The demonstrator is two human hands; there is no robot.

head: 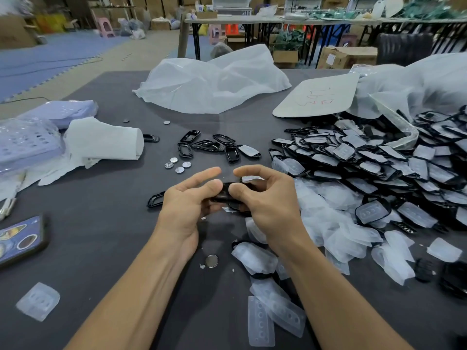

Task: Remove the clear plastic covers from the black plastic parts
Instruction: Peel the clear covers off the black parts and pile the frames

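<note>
Both hands meet over the middle of the dark table [101, 248]. My left hand [187, 198] and my right hand [262, 195] pinch one black plastic part [222, 192] between thumbs and fingers. A clear plastic cover [250, 178] shows at its top, under my right index finger. A large heap of black parts with clear covers [379, 160] lies to the right. Bare black frames [209, 145] sit in a small group behind the hands, and one more black frame [155, 199] lies left of my left hand. Loose removed clear covers [336, 238] pile up near my right forearm.
Coins [178, 165] and a button cell [211, 261] lie near the hands. A phone [20, 238] lies at the left edge, purple trays [27, 142] and white wrapping [101, 140] at the far left. A crumpled plastic bag [214, 84] and a marked card [318, 97] lie behind.
</note>
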